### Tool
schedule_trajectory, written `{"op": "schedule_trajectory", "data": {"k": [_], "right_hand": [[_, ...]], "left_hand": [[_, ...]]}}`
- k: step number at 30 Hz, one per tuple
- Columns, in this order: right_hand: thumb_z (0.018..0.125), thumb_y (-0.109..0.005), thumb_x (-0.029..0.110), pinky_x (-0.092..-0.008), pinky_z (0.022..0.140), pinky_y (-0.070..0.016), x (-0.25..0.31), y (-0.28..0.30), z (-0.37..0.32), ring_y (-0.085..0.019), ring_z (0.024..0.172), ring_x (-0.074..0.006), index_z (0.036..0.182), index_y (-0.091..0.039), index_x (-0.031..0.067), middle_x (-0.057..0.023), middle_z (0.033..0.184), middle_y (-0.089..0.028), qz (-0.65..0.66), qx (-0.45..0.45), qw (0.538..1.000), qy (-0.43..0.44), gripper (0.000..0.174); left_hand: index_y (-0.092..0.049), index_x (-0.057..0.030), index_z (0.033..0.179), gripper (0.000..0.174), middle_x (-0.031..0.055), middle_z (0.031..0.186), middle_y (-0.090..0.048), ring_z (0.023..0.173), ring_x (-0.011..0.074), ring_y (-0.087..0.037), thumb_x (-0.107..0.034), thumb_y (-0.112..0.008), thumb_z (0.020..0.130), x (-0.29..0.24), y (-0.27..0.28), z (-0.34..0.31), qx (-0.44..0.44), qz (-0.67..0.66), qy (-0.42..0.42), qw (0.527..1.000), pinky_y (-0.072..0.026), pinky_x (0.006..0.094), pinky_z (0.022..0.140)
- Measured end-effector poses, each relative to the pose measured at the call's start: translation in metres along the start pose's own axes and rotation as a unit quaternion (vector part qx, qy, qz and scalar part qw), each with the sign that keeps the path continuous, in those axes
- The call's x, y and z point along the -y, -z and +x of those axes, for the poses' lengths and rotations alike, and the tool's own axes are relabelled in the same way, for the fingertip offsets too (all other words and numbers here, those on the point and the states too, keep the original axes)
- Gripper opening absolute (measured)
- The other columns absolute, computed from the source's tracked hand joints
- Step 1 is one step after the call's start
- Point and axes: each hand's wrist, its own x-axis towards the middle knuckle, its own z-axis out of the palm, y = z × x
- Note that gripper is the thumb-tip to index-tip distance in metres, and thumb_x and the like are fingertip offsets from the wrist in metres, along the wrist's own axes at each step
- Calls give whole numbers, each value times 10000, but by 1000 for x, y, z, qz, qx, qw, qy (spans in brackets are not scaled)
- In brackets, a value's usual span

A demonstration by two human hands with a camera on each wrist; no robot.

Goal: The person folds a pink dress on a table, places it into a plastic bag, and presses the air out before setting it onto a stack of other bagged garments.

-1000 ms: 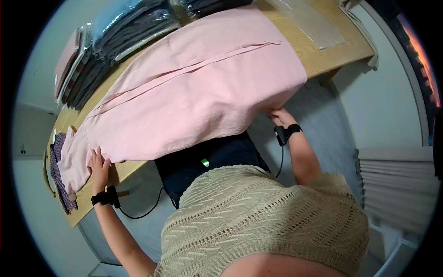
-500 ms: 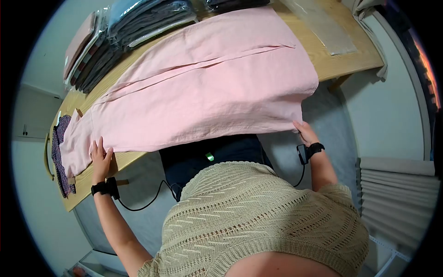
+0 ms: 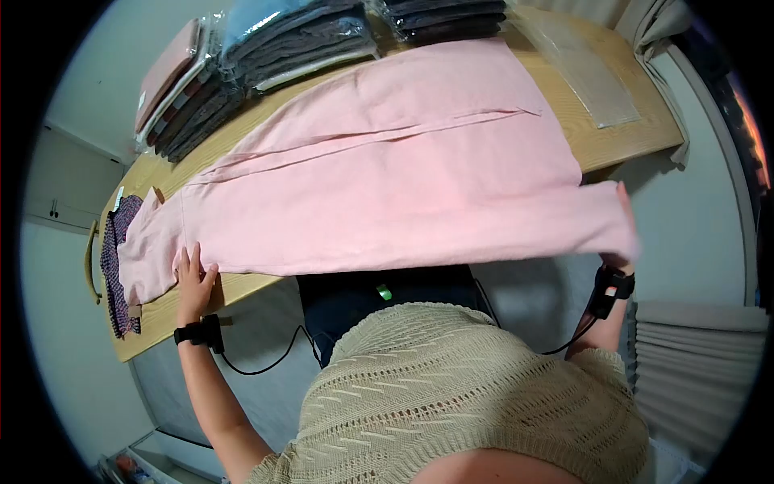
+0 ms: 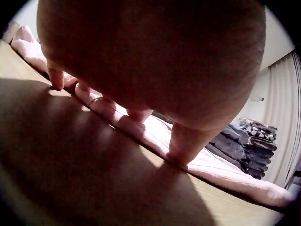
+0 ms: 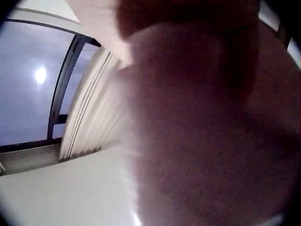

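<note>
A long pink garment (image 3: 387,202) lies stretched across the wooden table (image 3: 645,145), a slit-like fold running along its upper half. My left hand (image 3: 193,282) rests with spread fingers on its near edge toward the left end. In the left wrist view, those fingertips (image 4: 178,157) press down at the cloth's edge on the wood. Far to the right, my right hand (image 3: 626,203) grips the garment's lower corner and holds it out past the table's edge. Cloth hides most of that hand. The right wrist view is blurred, filled by the pink cloth (image 5: 188,141) close up.
Stacks of bagged folded clothes (image 3: 302,44) stand along the back, with a pink folded bundle (image 3: 167,73) at the left. A clear plastic bag (image 3: 588,81) lies at the back right. Purple speckled knitwear (image 3: 113,266) sits beyond the garment's left end.
My right hand has moved right and drawn the garment's near corner outward, so its near edge is straighter. The left hand stays on the cloth's left part.
</note>
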Motion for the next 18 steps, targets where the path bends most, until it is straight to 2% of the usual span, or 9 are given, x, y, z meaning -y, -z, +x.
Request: {"op": "schedule_trajectory", "data": {"k": [1, 5, 7, 9, 11, 13, 15, 16, 18], "right_hand": [[937, -443, 356, -388, 933, -426, 4, -14, 12, -565, 1017, -236, 1136, -521, 37, -98, 1103, -593, 8, 15, 999, 26, 384], [909, -495, 220, -404, 928, -440, 16, -2, 86, -559, 1007, -237, 1069, -532, 37, -118, 1049, -597, 190, -59, 977, 78, 246], [917, -473, 209, -391, 928, -438, 7, 0, 135, -555, 998, -244, 1045, -537, 46, -120, 1058, -590, 140, -20, 985, 99, 216], [923, -445, 194, -390, 946, -421, -10, -32, 167, -551, 997, -257, 1028, -540, 50, -125, 1060, -583, 157, -191, 962, 117, 203], [926, -412, 180, -404, 969, -398, -27, -20, 197, -530, 1060, -269, 987, -540, 50, -131, 1101, -569, 180, -254, 946, 93, 192], [923, -406, 174, -404, 994, -375, -44, -28, 202, -460, 1176, -272, 914, -506, 11, -168, 1172, -535, 152, -265, 949, 81, 192], [912, -448, 166, -377, 961, -406, -40, -39, 196, -519, 1082, -288, 947, -505, -18, -177, 1114, -557, 154, -316, 934, 70, 196], [912, -448, 166, -377, 961, -406, -37, -41, 192, -519, 1082, -288, 947, -505, -18, -177, 1114, -557, 153, -317, 934, 66, 196], [890, -524, 175, -351, 894, -440, -26, -30, 183, -546, 996, -243, 998, -509, 1, -149, 1099, -555, 1, -220, 975, 10, 205]], "left_hand": [[-319, -154, 1392, 614, 262, 1430, -211, 1325, 393, -207, -389, -535, 868, -1, 1, -1, -4, 1, 2, 1000, -171, 471, 1070], [-335, -136, 1385, 568, 243, 1428, -232, 1319, 384, -222, -362, -503, 892, -2, 7, 0, 4, -1, 9, 1000, -167, 464, 1072], [-369, -110, 1362, 476, 216, 1413, -280, 1314, 370, -234, -318, -414, 937, 3, 9, 0, 15, -19, -15, 1000, -182, 443, 1068], [-386, -96, 1351, 440, 202, 1405, -304, 1312, 363, -240, -296, -370, 959, 7, 7, 2, 21, -29, -25, 999, -190, 433, 1067], [-406, -86, 1334, 433, 209, 1392, -323, 1307, 364, -247, -300, -368, 960, 11, 4, 4, 9, -104, 4, 995, -197, 428, 1063], [-410, -89, 1332, 428, 215, 1392, -318, 1306, 364, -247, -297, -366, 960, 18, 0, 5, 10, -94, -11, 995, -192, 421, 1067], [-414, -93, 1330, 424, 222, 1393, -313, 1306, 364, -247, -294, -364, 961, 21, -3, 2, 12, -84, -23, 996, -186, 413, 1070], [-418, -95, 1326, 431, 222, 1384, -327, 1292, 359, -275, -291, -415, 942, 18, -2, 1, -2, -56, -31, 998, -214, 405, 1061], [-421, -98, 1323, 444, 221, 1374, -340, 1279, 353, -302, -288, -465, 924, 6, 4, 0, -14, -23, -35, 999, -241, 396, 1053]]}}
